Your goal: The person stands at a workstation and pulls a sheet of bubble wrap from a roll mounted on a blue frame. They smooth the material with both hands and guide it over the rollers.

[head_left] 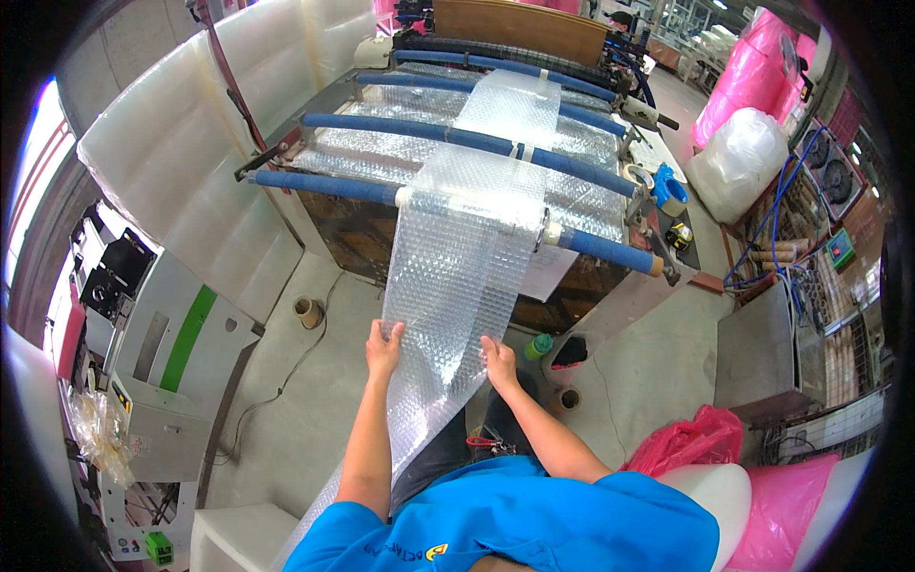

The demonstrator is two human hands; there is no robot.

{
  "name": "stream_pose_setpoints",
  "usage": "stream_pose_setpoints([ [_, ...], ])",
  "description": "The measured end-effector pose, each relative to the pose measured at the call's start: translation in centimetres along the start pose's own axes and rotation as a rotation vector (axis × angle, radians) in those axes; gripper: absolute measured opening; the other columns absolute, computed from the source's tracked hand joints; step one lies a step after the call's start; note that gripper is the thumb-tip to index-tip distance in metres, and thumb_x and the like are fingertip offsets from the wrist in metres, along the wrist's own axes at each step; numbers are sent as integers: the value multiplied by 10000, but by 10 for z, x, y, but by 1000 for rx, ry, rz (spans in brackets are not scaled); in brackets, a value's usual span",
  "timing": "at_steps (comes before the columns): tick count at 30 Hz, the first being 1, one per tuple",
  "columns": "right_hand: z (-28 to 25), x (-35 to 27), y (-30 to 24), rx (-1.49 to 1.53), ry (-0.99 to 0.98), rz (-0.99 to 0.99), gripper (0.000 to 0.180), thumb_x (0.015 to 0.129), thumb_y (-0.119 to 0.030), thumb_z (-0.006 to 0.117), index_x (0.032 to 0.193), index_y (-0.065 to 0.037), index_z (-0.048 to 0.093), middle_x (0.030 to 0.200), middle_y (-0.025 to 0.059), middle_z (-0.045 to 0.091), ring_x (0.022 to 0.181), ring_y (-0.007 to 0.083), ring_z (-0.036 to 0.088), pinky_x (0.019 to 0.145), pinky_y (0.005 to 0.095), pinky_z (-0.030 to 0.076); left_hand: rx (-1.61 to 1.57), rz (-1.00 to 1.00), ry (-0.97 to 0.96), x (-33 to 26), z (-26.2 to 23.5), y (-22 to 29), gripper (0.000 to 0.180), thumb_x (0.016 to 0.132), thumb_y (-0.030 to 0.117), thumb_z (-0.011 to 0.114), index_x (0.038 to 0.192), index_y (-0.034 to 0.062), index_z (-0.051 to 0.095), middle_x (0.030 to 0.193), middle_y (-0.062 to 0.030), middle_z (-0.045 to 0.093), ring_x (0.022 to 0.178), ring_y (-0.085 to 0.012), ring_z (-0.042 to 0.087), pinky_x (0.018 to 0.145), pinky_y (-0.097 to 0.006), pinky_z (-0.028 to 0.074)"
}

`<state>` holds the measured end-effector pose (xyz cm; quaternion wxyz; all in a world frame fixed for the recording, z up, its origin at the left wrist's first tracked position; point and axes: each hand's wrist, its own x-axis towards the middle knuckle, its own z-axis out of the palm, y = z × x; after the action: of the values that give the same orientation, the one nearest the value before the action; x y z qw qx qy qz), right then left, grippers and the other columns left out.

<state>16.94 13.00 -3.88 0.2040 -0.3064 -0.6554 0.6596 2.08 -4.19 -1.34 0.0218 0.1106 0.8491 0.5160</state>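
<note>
A long strip of clear bubble wrap (453,276) comes over the front blue roller (324,183) of a machine and hangs down toward me. Its lower part trails past my legs to the lower left. My left hand (385,350) grips the strip's left edge, thumb up. On the opposite edge, a little lower, my right hand (498,365) pinches the film between thumb and fingers. Between my hands the sheet sags slightly and shines. Behind the front roller, the same strip runs across several more blue rollers.
Right of the rollers lie blue tape rolls (670,191) and a tape measure (680,235). A green bottle (538,346) and cardboard tubes (307,311) stand on the floor, near a thin cable. A grey machine (167,372) is at left; pink film rolls (753,76) stand far right.
</note>
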Motion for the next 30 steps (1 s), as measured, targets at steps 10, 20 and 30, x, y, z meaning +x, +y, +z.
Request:
stream_pose_setpoints([
  [10,0,22,-27,64,28,-125,385,818,-373,498,668,-19,529,554,6,477,487,72,437,450,210,347,-18,47,0,29,9,23,383,730,393,583,857,45,483,758,-120,590,726,-267,570,645,-351,424],
  [20,-8,88,-98,230,150,-263,338,789,-334,560,696,-11,533,605,11,502,498,67,427,475,205,363,-62,73,31,100,24,108,506,671,461,612,943,59,472,861,-144,583,807,-285,557,690,-364,415],
  [30,7,13,-35,-102,64,-112,285,737,-282,611,728,2,588,635,12,556,554,61,460,507,213,363,105,-148,-145,23,-9,53,734,533,479,710,1042,32,426,974,-163,560,909,-257,538,782,-347,403],
])
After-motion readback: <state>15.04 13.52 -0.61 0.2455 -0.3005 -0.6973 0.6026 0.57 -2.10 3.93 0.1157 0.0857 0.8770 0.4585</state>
